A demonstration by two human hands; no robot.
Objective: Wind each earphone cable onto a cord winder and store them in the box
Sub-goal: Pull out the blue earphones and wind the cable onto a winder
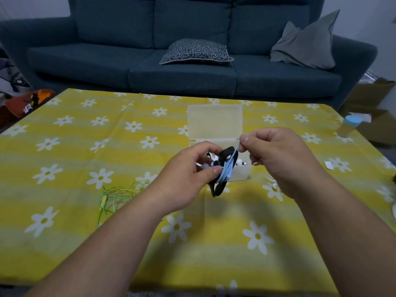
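My left hand (188,174) grips a black cord winder (221,187) with a light blue earphone cable (227,170) wound around its middle. Thumb and forefinger of my right hand (276,155) pinch the free end of that blue cable just above the winder, pulling it taut. Behind both hands sits the translucent box (241,175) with its lid (215,121) flipped open towards the sofa; something white lies inside. A green earphone cable (116,195) lies loose on the yellow flowered tablecloth left of my left forearm. A white cord winder (272,183) lies by my right wrist.
A bottle with a blue cap (348,126) stands at the table's right edge. A small white scrap (329,165) lies right of my right hand. A dark blue sofa (182,78) with cushions runs behind the table. Cardboard boxes (372,112) stand at the right.
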